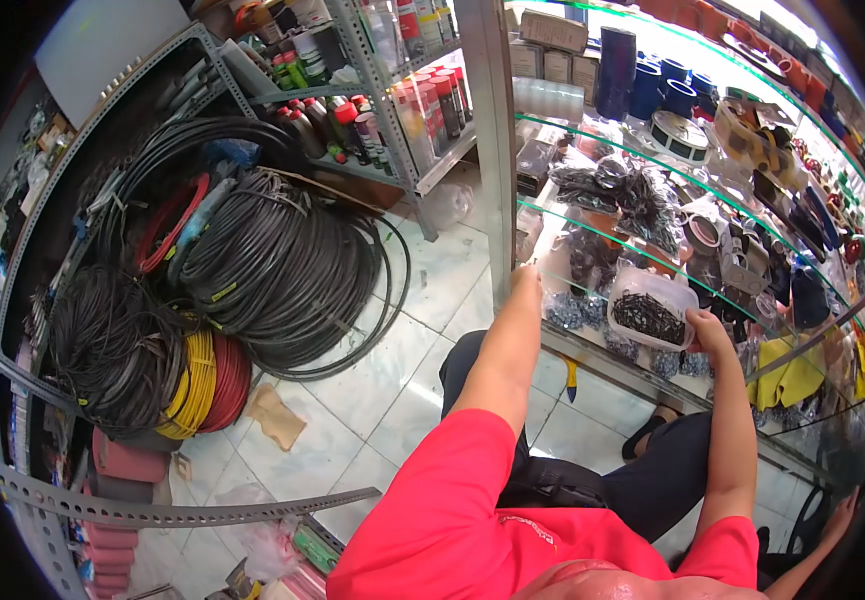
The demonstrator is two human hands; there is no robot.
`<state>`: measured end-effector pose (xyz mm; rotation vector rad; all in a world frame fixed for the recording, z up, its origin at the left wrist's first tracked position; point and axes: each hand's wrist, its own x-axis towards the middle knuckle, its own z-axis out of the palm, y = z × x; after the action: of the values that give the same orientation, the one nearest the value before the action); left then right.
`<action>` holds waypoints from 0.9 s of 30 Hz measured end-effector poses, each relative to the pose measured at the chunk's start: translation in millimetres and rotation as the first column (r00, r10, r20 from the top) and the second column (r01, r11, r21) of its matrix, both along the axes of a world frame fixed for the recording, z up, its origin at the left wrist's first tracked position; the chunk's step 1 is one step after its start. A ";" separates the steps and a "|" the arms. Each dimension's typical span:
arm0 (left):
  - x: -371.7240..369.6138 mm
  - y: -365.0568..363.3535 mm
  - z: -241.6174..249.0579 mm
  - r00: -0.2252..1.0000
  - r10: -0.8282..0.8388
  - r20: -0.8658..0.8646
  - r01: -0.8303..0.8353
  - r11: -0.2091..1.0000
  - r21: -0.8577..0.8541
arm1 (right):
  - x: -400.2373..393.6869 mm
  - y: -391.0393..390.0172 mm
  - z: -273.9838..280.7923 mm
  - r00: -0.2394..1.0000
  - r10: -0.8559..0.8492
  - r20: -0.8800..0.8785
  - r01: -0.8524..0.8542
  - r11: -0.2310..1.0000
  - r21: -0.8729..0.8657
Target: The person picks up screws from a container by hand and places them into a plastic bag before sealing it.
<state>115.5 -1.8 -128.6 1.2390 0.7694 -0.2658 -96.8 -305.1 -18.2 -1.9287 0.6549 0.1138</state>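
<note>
My right hand (709,331) is closed on the right-hand edge of a clear plastic tub (620,290). Inside the tub lies a heap of small black screw-like pieces (649,318). It is held over the front of the glass display case, overlapping the lower shelf in this view. My left arm reaches forward, and the left hand (526,277) is at the case's upright metal frame (495,150), close to the end of a glass shelf (632,238). Its fingers are mostly hidden. Bags of dark small parts (620,195) rest on the shelf beyond.
Left of me, large coils of black cable (272,265) and a yellow coil (190,385) stand on the tiled floor. Metal racks hold spray cans (347,125). A bent perforated metal strip (202,514) crosses low on the left. Another person's hand (840,517) shows at lower right.
</note>
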 end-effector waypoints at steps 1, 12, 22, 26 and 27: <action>-5.1 -3.2 -0.3 1.000 0.006 0.005 -0.006 1.000 -0.001 | 0.6 0.7 -0.7 1.000 0.006 0.005 -0.006 1.000 -0.001; -139.7 80.0 134.6 0.332 -0.620 0.711 0.011 0.756 0.654 | 13.0 60.0 32.4 0.962 0.272 0.002 -0.268 0.950 -0.157; -207.5 192.9 160.4 0.417 -0.798 0.435 -0.082 0.444 0.892 | 48.0 135.8 13.2 0.863 0.502 -0.052 -0.504 0.863 -0.036; -202.6 217.0 115.9 0.402 -0.880 0.254 -0.005 0.275 0.961 | 66.8 167.5 -5.1 0.770 0.627 -0.116 -0.638 0.759 -0.132; -203.0 229.3 104.9 0.417 -0.887 0.199 0.067 0.248 0.966 | 68.5 175.2 -3.2 0.735 0.666 -0.129 -0.678 0.711 -0.188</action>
<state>-87.6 227.5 -23.8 2.4345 -0.5346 0.1690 -28.3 -129.9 -21.3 -2.3132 -0.0541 0.5757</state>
